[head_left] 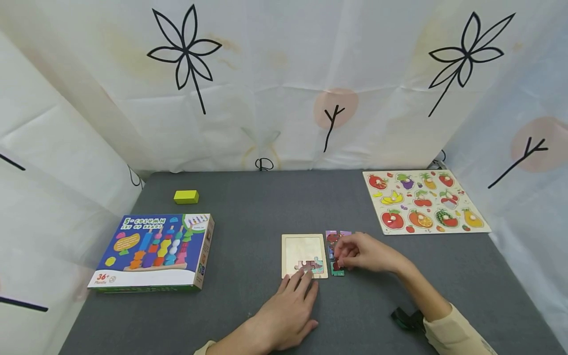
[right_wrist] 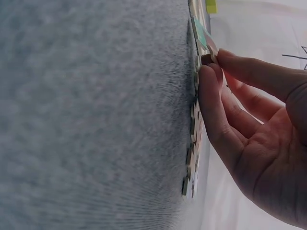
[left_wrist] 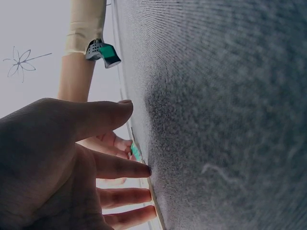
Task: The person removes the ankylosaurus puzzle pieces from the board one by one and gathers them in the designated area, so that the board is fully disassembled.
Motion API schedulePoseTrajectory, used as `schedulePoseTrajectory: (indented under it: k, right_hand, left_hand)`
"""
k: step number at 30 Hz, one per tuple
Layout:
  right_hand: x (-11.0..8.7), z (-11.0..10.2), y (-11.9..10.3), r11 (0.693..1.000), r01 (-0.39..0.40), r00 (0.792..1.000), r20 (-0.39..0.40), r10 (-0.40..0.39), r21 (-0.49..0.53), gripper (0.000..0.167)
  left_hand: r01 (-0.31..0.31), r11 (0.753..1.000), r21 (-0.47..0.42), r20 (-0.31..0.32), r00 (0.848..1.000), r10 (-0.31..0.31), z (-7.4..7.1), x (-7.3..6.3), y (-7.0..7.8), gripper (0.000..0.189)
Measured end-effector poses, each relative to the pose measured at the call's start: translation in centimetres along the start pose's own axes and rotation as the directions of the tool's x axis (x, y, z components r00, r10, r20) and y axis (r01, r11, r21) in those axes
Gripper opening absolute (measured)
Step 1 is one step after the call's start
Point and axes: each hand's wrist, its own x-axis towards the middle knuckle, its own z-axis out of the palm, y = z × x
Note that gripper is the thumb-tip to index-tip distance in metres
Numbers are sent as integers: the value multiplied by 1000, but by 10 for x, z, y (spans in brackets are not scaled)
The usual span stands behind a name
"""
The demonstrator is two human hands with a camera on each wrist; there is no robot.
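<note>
The square wooden puzzle tray (head_left: 303, 246) lies at the middle of the table, with a few joined puzzle pieces (head_left: 312, 266) in its lower right part. My left hand (head_left: 288, 310) rests with straight, spread fingers at the tray's near edge. Just right of the tray, my right hand (head_left: 366, 252) pinches a teal and pink puzzle piece (right_wrist: 200, 34) between thumb and index finger. Loose puzzle pieces (head_left: 331, 236) lie along the tray's right side, partly covered by that hand. In the right wrist view, several loose pieces (right_wrist: 193, 122) lie under the fingers.
A bead-set box (head_left: 151, 251) lies on the left, a yellow-green block (head_left: 186, 197) behind it. At the back right is a fruit peg board (head_left: 426, 202). A black camera band (head_left: 406, 319) sits by the right wrist. Printed white curtains (head_left: 284, 88) hang around the grey table (head_left: 248, 212).
</note>
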Motion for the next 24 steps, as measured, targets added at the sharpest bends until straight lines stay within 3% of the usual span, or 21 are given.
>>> schedulePoseTrajectory:
  k: [11, 24]
  right_hand:
    - [-3, 4, 2, 999, 24, 1000, -11, -25, -28, 6]
    - [-2, 4, -1, 998, 4, 1000, -29, -6, -66, 5]
  left_hand:
    - [-16, 999, 32, -33, 999, 17, 1, -1, -1, 71]
    - [-10, 1000, 3, 10, 1000, 10, -1, 0, -1, 72]
